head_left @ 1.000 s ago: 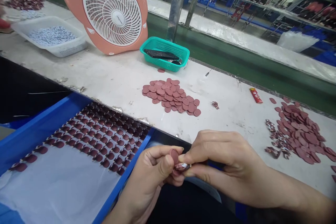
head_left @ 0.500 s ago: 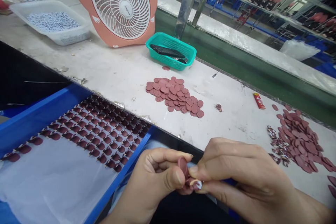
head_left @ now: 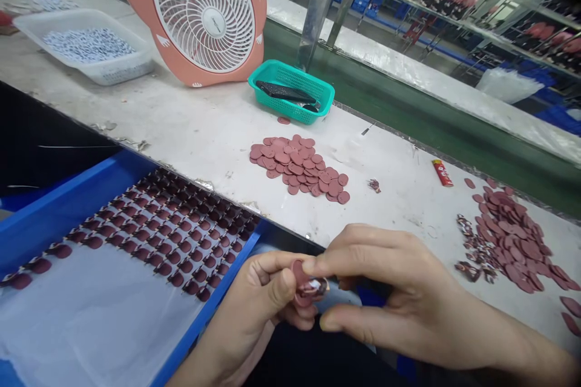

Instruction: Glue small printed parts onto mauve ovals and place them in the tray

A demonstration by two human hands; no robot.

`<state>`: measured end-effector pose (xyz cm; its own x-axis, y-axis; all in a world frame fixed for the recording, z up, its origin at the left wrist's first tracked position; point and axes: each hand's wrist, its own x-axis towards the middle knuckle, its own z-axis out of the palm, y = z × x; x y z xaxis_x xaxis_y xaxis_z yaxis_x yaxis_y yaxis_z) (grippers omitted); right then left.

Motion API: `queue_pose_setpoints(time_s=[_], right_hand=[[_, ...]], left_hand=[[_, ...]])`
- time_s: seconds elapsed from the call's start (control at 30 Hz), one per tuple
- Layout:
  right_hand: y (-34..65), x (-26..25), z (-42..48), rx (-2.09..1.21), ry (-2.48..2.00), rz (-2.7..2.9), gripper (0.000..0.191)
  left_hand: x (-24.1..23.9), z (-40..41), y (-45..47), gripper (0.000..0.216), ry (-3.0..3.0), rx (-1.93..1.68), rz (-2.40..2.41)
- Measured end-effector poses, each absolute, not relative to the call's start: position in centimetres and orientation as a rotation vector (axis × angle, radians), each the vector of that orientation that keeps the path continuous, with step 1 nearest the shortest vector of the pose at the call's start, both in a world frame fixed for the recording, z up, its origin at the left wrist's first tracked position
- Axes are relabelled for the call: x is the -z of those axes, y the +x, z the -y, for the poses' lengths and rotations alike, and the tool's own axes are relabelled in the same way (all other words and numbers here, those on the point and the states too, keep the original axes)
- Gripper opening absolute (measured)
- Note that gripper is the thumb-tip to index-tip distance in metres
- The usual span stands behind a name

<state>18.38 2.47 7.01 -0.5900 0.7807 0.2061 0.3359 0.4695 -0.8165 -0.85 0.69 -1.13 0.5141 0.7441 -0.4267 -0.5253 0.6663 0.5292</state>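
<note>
My left hand (head_left: 258, 299) pinches a reddish-brown oval disc (head_left: 299, 272) between thumb and fingers, over my lap in front of the table edge. A small dark, glossy piece with white and orange spots (head_left: 314, 286) sits against the disc. With its thumb and index finger spread apart, my right hand (head_left: 399, 296) touches the disc's upper edge with the index fingertip. Beyond the hands lies a pile of similar discs (head_left: 299, 163). A second disc pile (head_left: 517, 236) is to the right, with several small glossy pieces (head_left: 476, 248) beside it.
At lower left a blue tray (head_left: 181, 344) holds rows of assembled dark-red pieces on a white sheet (head_left: 91, 320). On the table (head_left: 190, 133) stand a pink fan (head_left: 213, 21), a green basket (head_left: 290, 94), a white tub of small pieces (head_left: 86, 48) and a red wrapper (head_left: 442, 173).
My right thumb has come away from the small glossy piece, and the right index finger has shifted left onto the disc. The held parts have turned and moved slightly left.
</note>
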Motion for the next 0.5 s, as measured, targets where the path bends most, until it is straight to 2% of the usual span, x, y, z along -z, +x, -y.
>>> queue_pose_setpoints(time_s=[0.1, 0.33, 0.5], right_hand=[[18.5, -6.7, -2.5, -1.033, -0.96, 2.116, 0.041], [18.0, -5.4, -2.5, -0.974, -0.924, 2.076, 0.015], [17.8, -5.3, -2.5, -0.944, -0.933, 2.06, 0.009]], left_hand=[[1.2, -0.9, -1.0, 0.039, 0.343, -0.784, -0.69], [1.1, -0.9, -1.1, 0.043, 0.331, -0.78, -0.71], [0.8, -0.7, -0.9, 0.033, 0.289, -0.786, -0.691]])
